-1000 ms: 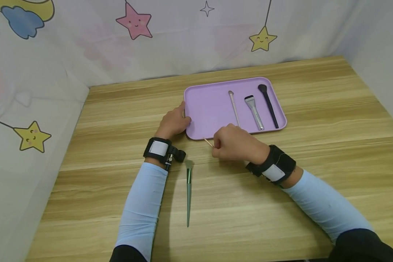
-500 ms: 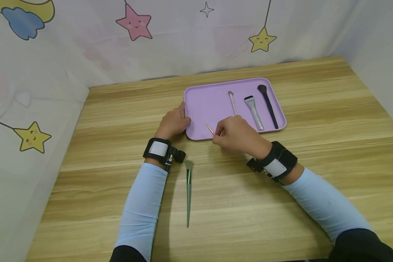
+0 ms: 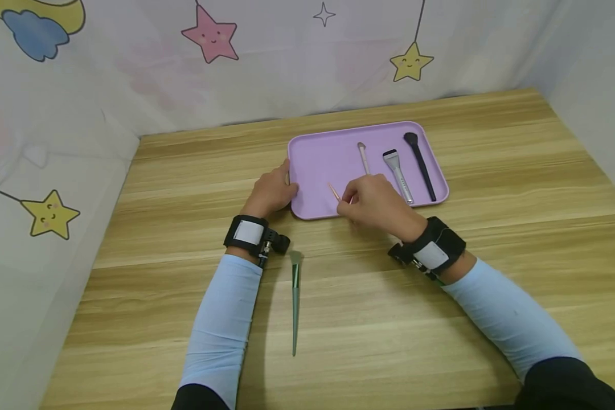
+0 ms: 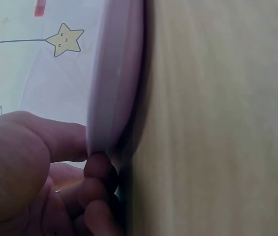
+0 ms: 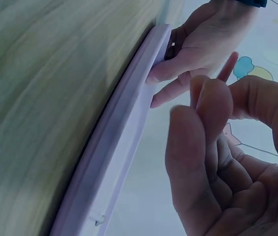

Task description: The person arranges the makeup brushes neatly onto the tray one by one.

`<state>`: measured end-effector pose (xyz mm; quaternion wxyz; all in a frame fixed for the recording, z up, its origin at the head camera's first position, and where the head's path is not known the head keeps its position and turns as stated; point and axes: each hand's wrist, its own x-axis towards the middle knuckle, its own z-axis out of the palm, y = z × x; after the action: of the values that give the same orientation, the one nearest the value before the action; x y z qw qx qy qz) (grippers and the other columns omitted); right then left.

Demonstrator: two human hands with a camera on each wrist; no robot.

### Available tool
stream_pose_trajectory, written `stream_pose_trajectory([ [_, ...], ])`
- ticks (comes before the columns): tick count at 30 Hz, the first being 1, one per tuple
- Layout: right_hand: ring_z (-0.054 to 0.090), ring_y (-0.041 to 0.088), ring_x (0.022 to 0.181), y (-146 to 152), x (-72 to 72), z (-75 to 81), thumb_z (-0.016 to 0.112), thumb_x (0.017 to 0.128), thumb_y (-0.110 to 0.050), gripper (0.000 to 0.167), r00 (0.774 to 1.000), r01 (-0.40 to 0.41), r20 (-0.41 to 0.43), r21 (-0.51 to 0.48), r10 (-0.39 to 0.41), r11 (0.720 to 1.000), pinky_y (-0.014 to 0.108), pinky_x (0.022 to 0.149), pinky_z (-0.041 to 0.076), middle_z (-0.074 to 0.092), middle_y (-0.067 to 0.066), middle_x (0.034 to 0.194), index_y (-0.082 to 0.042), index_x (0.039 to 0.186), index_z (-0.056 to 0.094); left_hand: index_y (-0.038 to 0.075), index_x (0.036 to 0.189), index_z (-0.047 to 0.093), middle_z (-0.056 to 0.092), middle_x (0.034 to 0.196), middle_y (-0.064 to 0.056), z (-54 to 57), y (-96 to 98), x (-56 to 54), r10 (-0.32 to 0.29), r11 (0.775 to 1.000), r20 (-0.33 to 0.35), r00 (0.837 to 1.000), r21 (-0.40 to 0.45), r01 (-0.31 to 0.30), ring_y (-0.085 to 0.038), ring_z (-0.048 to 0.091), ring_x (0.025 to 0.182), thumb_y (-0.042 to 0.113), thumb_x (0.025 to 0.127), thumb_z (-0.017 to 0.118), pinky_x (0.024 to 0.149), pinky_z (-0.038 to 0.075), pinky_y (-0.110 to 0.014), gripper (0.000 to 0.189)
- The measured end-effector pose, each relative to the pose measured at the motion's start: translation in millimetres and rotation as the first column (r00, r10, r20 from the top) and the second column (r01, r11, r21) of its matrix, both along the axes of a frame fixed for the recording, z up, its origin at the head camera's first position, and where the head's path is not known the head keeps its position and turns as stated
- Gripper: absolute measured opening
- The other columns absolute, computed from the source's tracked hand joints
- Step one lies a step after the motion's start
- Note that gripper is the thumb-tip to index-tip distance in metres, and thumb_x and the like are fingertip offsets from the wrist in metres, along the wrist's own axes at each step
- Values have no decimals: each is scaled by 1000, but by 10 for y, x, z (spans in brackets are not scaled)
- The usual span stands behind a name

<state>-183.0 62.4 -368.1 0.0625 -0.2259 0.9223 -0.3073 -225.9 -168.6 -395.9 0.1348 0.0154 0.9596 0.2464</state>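
Observation:
My left hand grips the left rim of a lilac tray, thumb over the edge and fingers curled against its outer side in the left wrist view. My right hand is above the tray's front edge. Its thumb and fingers pinch a thin pink stick, like a slim brush handle; the rest of it is hidden by the hand. On the tray lie a small pale brush, partly behind my right hand, a flat silver brush and a black makeup brush.
A green makeup brush lies on the wooden table in front of the tray, between my forearms, bristles pointing toward the back. A white curtain with printed stars hangs behind the table.
My right hand has moved forward and slightly right with the thin pink stick, from the tray's front edge to over its inside. The left hand keeps its hold on the rim.

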Motion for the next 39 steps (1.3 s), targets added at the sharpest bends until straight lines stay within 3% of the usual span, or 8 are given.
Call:
stream_pose_trajectory([
  [12,55,10,47,20,-83,-62,59,77,-17,15,999,53,-3,-53,-53,997,25,46,40,66,-2,55,-9,74,71,8,155,14,29,157,-13,-4,-21,7,2,1000,16,1000,18,-3,-26,45,123,27,94,45,105,37,-42,71],
  [26,59,12,46,46,-183,-53,58,78,-17,16,994,102,29,-47,-101,994,26,47,42,64,-1,51,-9,73,72,8,155,12,28,157,-12,-3,-21,8,-3,1000,18,1000,28,3,-26,45,120,27,94,45,102,38,-40,71],
  [34,60,10,44,1,-274,-90,58,79,-17,19,993,117,8,-55,-117,992,24,45,40,63,-2,48,-11,66,70,9,155,12,29,157,-11,-22,-14,12,7,1000,17,1000,27,-7,-27,46,117,27,95,45,98,39,-39,71],
  [39,62,9,45,-14,-306,-101,57,81,-19,20,988,145,56,-55,-142,988,23,44,40,65,1,51,-9,70,70,9,155,13,29,157,-12,-20,-21,11,6,1000,13,1000,26,-7,-27,47,116,27,95,45,95,40,-39,71],
])
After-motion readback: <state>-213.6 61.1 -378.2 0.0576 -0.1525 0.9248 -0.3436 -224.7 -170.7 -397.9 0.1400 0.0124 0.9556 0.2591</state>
